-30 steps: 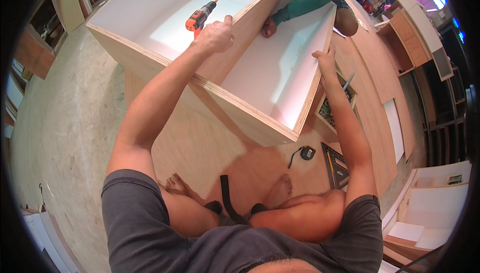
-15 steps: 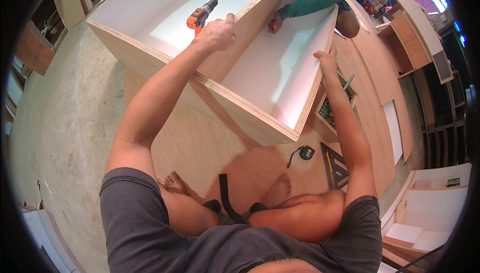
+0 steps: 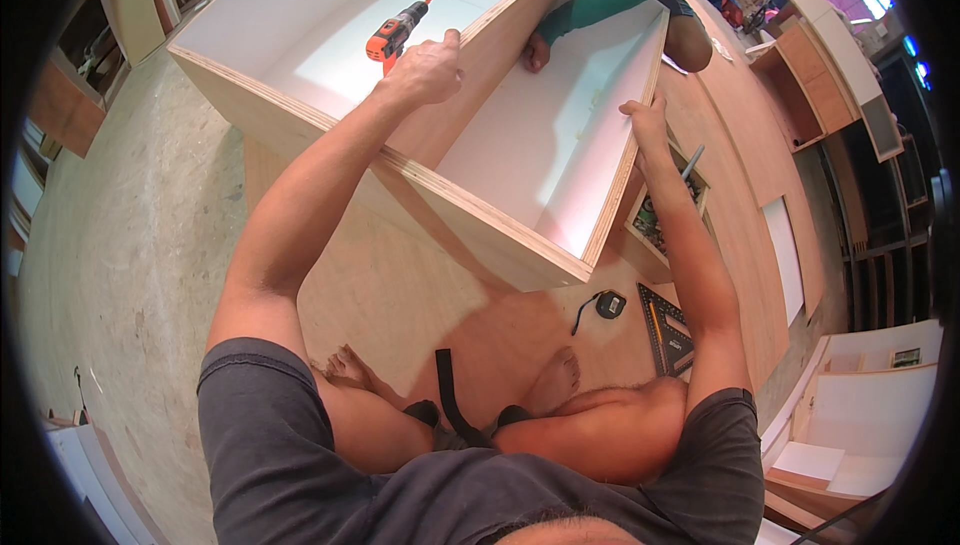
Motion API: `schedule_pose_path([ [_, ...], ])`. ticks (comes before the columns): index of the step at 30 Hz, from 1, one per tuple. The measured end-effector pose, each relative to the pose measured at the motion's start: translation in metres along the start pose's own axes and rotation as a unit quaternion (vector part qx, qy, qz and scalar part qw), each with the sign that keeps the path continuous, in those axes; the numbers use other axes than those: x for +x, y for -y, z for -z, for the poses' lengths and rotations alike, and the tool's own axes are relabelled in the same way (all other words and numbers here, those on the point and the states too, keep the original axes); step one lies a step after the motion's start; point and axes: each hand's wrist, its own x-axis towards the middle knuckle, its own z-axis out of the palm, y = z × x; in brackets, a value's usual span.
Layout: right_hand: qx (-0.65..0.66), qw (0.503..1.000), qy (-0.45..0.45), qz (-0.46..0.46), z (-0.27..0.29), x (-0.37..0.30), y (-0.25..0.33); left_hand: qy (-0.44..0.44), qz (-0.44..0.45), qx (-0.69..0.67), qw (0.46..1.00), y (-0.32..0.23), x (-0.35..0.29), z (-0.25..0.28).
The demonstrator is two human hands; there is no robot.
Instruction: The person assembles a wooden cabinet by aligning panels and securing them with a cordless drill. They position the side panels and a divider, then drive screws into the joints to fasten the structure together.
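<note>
A plywood cabinet (image 3: 480,220) with white inner faces lies tilted before me, open side up. My left hand (image 3: 425,70) is closed over the edge of its middle divider (image 3: 455,115). Beside that hand, in the left compartment, is an orange and black cordless drill (image 3: 395,33); its lower handle is hidden behind my hand. My right hand (image 3: 648,125) grips the edge of the cabinet's right side panel (image 3: 612,200), thumb on top. A co-worker's hand (image 3: 537,52), in a green sleeve (image 3: 625,0), reaches into the right compartment.
A tape measure (image 3: 609,304) and a black triangular square (image 3: 664,330) lie on the plywood sheet near my right forearm. A wooden box of small parts (image 3: 652,227) stands behind that forearm. Unfinished cabinets (image 3: 800,95) are at the far right; boards (image 3: 138,10) lean at the far left.
The whole view has shifted slightly left. Both my hands keep their holds on the cabinet. The co-worker's hand stays inside the right compartment.
</note>
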Motion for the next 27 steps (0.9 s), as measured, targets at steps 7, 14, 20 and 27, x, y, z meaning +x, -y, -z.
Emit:
schedule_pose_path([
  [7, -0.001, 1.0, -0.005, -0.006, -0.0008, -0.0021, 0.0012, -0.011, -0.001, -0.008, 1.0, -0.0003, -0.0016, -0.0013],
  [14, -0.001, 1.0, -0.004, -0.008, 0.0011, -0.001, -0.0005, -0.044, -0.014, -0.019, 0.999, 0.0023, 0.0008, -0.0084],
  [20, -0.008, 1.0, -0.003, -0.01, -0.0008, -0.0019, 0.0011, -0.039, -0.009, -0.013, 0.999, 0.004, 0.0014, -0.008],
  [27, -0.026, 1.0, -0.003, -0.012, -0.0001, -0.0031, 0.0042, -0.027, 0.001, -0.017, 0.999, 0.0014, 0.0009, -0.0055],
])
